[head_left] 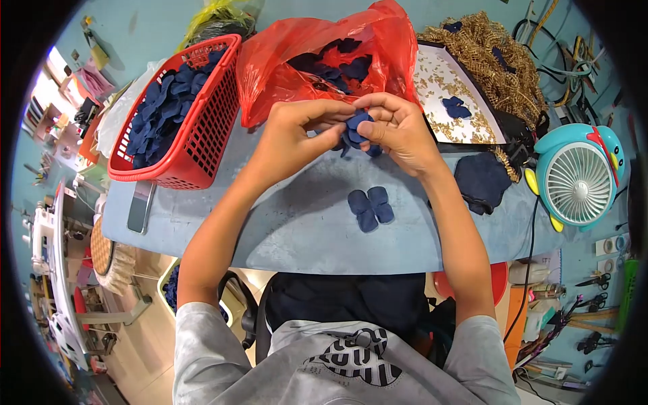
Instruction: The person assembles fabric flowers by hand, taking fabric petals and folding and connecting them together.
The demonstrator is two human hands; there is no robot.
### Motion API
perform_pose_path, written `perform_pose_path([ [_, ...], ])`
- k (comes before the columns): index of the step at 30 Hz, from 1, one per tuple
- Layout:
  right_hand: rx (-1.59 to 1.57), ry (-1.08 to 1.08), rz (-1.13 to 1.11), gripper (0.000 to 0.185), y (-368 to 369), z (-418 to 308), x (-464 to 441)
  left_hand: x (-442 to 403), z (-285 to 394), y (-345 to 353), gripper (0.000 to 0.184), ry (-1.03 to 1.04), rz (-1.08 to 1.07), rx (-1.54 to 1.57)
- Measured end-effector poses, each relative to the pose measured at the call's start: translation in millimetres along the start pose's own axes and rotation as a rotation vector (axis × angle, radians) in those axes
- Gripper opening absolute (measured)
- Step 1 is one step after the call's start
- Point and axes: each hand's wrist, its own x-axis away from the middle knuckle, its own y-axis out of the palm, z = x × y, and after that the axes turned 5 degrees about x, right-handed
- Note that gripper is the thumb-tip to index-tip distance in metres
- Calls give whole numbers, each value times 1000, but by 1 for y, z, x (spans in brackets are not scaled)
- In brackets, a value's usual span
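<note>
Both hands meet over the far middle of the table, just in front of the red plastic bag (pixel 270 61). My left hand (pixel 307 131) has its fingers closed on the left side of a navy fabric flower (pixel 358 129). Pinched on the flower's right side is my right hand (pixel 398 131), thumb across the petals. The fingers partly hide the flower. Below the hands, a four-lobed navy fabric petal piece (pixel 370 208) lies flat on the table. More navy fabric pieces (pixel 334 67) show inside the bag's mouth.
A red basket (pixel 209 135) heaped with navy petals stands left, with a phone (pixel 140 208) beside it. At right are a white tray (pixel 482 121) of gold beads, gold trim (pixel 499 54), dark fabric (pixel 482 182) and a penguin-shaped fan (pixel 579 179). A black cable (pixel 533 250) hangs over the table edge.
</note>
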Motion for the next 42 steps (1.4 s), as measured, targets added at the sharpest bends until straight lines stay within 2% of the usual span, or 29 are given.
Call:
perform_pose_path([
  [2, 4, -6, -16, 34, 0, 0, 0, 0, 1, -1, 30, -105, -6, 117],
  [8, -30, 5, -7, 37, 1, -2, 0, -1, 1, -5, 30, -13, -47, 57],
  [11, 12, 23, 5, 37, 1, -1, -1, -1, 2, -4, 25, -113, -17, 214],
  [14, 19, 61, 1, 38, 3, 0, -2, 0, 3, -2, 17, -82, 22, -130],
  [15, -25, 63, -13, 39, 4, 0, -1, 0, 5, -3, 12, 1, 123, -132],
  [18, -217, 29, -47, 37, 8, -2, 3, 2, 40, -29, 11, 39, 395, -70],
  [19, -235, 22, -53, 34, 7, -3, 3, 4, 62, -41, 11, -69, 520, -125],
  [20, -252, 16, -50, 31, 6, -3, 3, 2, 61, -59, 11, 119, 610, -178],
  [21, -268, 31, -37, 31, 3, -3, 1, -1, 70, -73, 14, 153, 736, -195],
  [23, -297, 71, -3, 30, -1, 1, 0, -6, 82, -110, 17, 122, 854, -530],
  [24, -311, 81, -3, 30, 0, 1, 0, -13, 77, -132, 20, 197, 858, -609],
  [26, -334, 100, -4, 30, 1, 0, 1, -27, 74, -162, 24, 182, 761, -868],
  [28, -329, 61, 10, 30, 3, 1, -1, -44, 62, -196, 28, -121, 404, -1068],
  [30, -303, 36, 35, 29, 5, 3, 0, -49, 55, -188, 42, -152, 171, -1372],
  [31, -278, 22, 50, 29, 5, 4, -1, -40, 45, -177, 56, -338, 221, -1526],
  [33, -220, -8, 81, 29, 3, 2, -3, -30, 60, -129, 56, 93, 319, -1395],
  [34, -157, -23, 93, 30, 3, 1, -3, -25, 70, -101, 57, 246, 272, -1114],
  [35, -126, -38, 113, 30, 2, 3, -3, -21, 80, -71, 48, 186, 204, -936],
  [36, -90, -46, 133, 31, 2, 5, -3, -17, 75, -51, 38, 335, 155, -820],
  [37, -86, -40, 131, 31, 3, 5, -2, -15, 68, -34, 33, 325, 111, -655],
  [38, -76, -34, 125, 30, 3, 3, -3, -16, 53, -23, 33, 382, 40, -593],
  [42, -92, -36, 174, 27, 3, 5, -3, -8, 21, 4, 29, 312, 0, -469],
])
